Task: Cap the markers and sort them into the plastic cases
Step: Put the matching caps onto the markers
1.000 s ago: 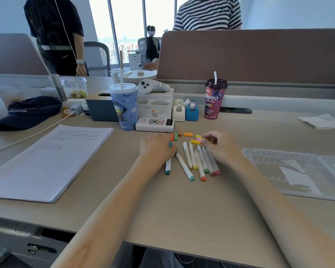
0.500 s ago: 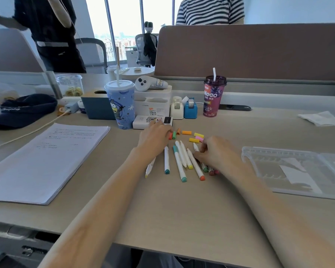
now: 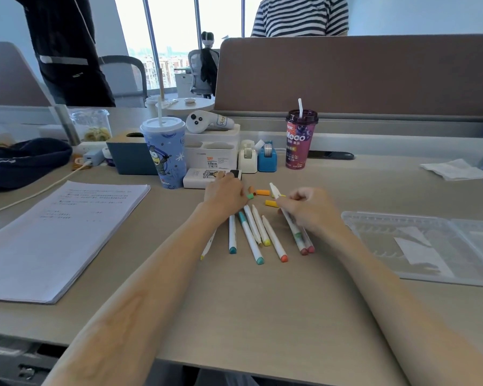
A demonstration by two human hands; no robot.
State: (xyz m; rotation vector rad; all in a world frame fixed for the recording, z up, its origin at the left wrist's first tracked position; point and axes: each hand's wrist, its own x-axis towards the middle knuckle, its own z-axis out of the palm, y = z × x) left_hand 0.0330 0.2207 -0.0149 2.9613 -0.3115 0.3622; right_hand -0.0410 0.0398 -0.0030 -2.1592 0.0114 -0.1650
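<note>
capping under way: right hand (image 3: 308, 208) pinching a raised marker (image 3: 286, 215), left hand (image 3: 226, 194) closing on, seemingly, the green cap (image 3: 250, 195) at 12 o'clock of the loose markers (image 3: 251, 235). next: matching cap on tip. plastic case (image 3: 374, 218) empty at 3 o'clock.

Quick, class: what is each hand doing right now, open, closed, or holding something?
Left hand: curled over the loose caps; whether it grips one cannot be told.
Right hand: closed on a white marker, tip pointing away.
</note>
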